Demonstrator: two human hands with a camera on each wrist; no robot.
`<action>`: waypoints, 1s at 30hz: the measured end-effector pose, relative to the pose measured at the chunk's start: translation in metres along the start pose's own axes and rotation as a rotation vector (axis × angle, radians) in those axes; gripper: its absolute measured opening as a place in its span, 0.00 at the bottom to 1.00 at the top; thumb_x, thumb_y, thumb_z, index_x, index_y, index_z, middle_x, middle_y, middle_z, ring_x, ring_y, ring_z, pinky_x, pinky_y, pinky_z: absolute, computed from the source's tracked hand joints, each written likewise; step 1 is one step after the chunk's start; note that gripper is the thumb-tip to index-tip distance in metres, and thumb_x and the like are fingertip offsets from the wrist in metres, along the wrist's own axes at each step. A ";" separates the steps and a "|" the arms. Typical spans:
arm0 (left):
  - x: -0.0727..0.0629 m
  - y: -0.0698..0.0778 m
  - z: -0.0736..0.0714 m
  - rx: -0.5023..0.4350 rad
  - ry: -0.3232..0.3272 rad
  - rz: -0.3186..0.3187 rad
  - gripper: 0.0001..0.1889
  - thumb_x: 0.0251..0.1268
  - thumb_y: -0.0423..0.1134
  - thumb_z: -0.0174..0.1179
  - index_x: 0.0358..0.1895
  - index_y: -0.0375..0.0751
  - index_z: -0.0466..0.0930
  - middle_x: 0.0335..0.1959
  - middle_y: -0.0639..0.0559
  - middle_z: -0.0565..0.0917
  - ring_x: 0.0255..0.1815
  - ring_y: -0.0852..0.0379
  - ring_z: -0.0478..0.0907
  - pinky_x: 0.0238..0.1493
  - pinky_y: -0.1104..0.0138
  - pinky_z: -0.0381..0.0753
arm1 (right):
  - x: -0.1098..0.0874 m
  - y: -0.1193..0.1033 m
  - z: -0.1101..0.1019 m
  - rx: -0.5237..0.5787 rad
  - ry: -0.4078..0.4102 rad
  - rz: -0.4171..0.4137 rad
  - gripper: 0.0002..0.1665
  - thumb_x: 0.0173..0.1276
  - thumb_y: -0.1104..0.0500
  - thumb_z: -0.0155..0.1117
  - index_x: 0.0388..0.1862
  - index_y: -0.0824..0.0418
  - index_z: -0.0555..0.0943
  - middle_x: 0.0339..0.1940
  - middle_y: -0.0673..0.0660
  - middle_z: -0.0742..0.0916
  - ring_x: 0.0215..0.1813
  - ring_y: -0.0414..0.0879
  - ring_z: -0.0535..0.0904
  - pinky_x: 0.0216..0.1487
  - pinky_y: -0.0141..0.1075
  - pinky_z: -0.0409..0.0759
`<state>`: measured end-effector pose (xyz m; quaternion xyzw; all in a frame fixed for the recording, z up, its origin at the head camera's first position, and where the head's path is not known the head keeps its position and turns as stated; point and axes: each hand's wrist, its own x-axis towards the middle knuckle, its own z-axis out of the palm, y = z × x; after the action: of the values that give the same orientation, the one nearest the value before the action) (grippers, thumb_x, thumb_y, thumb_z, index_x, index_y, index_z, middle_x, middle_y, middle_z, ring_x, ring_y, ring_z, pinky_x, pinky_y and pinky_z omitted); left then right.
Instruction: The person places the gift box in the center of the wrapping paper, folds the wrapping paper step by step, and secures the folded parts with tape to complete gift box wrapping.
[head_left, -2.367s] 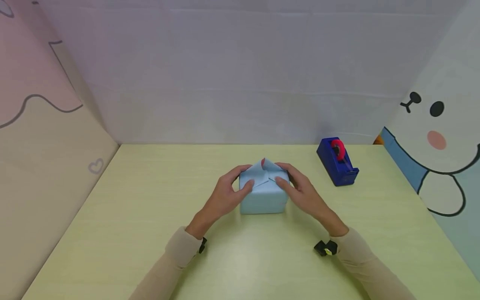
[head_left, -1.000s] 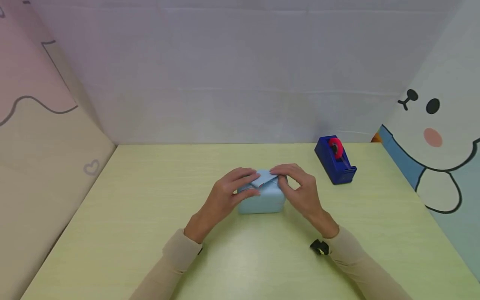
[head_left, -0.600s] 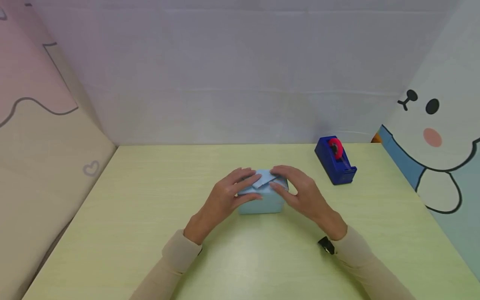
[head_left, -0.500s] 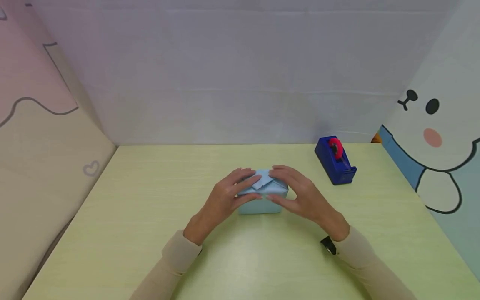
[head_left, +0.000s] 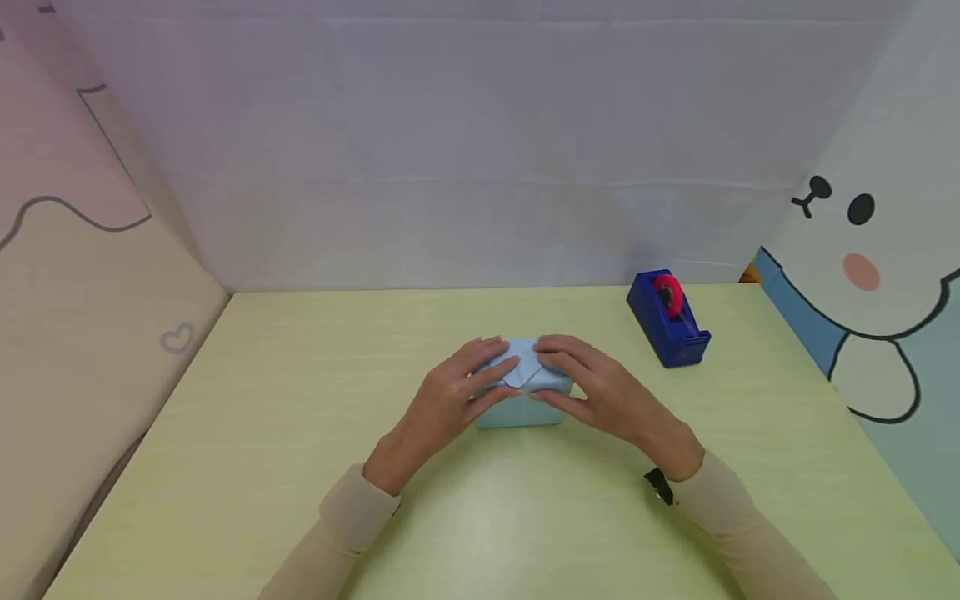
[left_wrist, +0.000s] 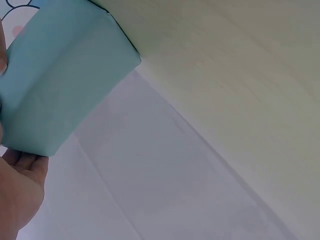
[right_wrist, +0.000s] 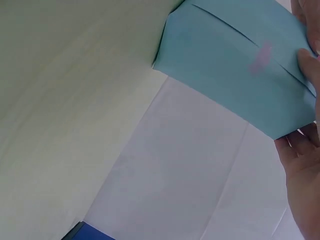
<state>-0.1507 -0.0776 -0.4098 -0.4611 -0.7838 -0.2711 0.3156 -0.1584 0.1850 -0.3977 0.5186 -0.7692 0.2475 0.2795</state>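
Observation:
A small box wrapped in light blue paper (head_left: pixel 517 412) sits on the table between both hands. On its top, a pointed paper flap (head_left: pixel 522 367) lies folded down toward the near edge. My left hand (head_left: pixel 444 398) holds the box's left part, fingers over the top and thumb at the near upper edge. Opposite it, the right hand (head_left: pixel 617 393) grips the right part in the same way, with fingertips on the flap's edge. Both wrist views show bent fingers around the far side. A faint pinkish patch (right_wrist: pixel 261 57) shows on the paper in the right wrist view.
A blue tape dispenser (head_left: pixel 666 333) with a red-cored roll (head_left: pixel 669 295) stands at the back right of the pale table (head_left: pixel 322 367). A whitish sheet (head_left: pixel 450 150) rises behind the table, and printed cloths hang at both sides.
The flap, earlier raised with its reddish edge showing, is now folded flat toward the near side. My right thumb has shifted from the top to the near edge.

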 end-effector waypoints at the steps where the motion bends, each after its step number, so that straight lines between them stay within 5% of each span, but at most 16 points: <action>1: 0.000 0.000 0.000 0.007 0.003 0.011 0.24 0.58 0.38 0.76 0.58 0.33 0.86 0.57 0.37 0.84 0.61 0.41 0.81 0.67 0.53 0.75 | 0.000 0.000 -0.001 -0.018 -0.023 0.003 0.26 0.75 0.49 0.67 0.61 0.67 0.79 0.60 0.64 0.82 0.59 0.54 0.81 0.58 0.42 0.83; 7: -0.001 -0.002 0.000 0.046 0.021 0.050 0.24 0.58 0.38 0.76 0.57 0.32 0.86 0.56 0.37 0.85 0.59 0.43 0.83 0.65 0.55 0.77 | -0.001 -0.002 -0.003 -0.118 -0.129 -0.014 0.27 0.80 0.47 0.58 0.71 0.58 0.77 0.60 0.63 0.82 0.63 0.57 0.79 0.61 0.50 0.81; 21: -0.002 -0.004 -0.001 0.119 0.036 0.139 0.19 0.63 0.40 0.73 0.54 0.33 0.88 0.52 0.38 0.88 0.56 0.45 0.85 0.61 0.59 0.81 | -0.001 -0.003 -0.003 -0.147 -0.080 -0.080 0.24 0.82 0.50 0.55 0.66 0.63 0.81 0.59 0.64 0.84 0.62 0.58 0.81 0.58 0.48 0.83; 26: -0.002 -0.004 0.000 0.070 0.057 0.106 0.17 0.76 0.44 0.62 0.53 0.33 0.88 0.51 0.38 0.88 0.56 0.44 0.85 0.60 0.58 0.82 | 0.001 -0.002 0.001 -0.159 -0.002 -0.135 0.23 0.83 0.51 0.54 0.63 0.64 0.83 0.56 0.64 0.85 0.58 0.58 0.83 0.53 0.48 0.85; 30: -0.001 -0.002 -0.001 0.028 0.058 0.078 0.16 0.77 0.43 0.61 0.53 0.32 0.88 0.51 0.38 0.88 0.56 0.44 0.85 0.60 0.58 0.82 | 0.001 -0.002 0.003 -0.159 0.015 -0.143 0.23 0.83 0.51 0.54 0.63 0.65 0.83 0.56 0.64 0.85 0.58 0.58 0.83 0.53 0.47 0.85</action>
<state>-0.1521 -0.0800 -0.4107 -0.4789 -0.7594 -0.2607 0.3548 -0.1573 0.1822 -0.3989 0.5464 -0.7455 0.1687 0.3424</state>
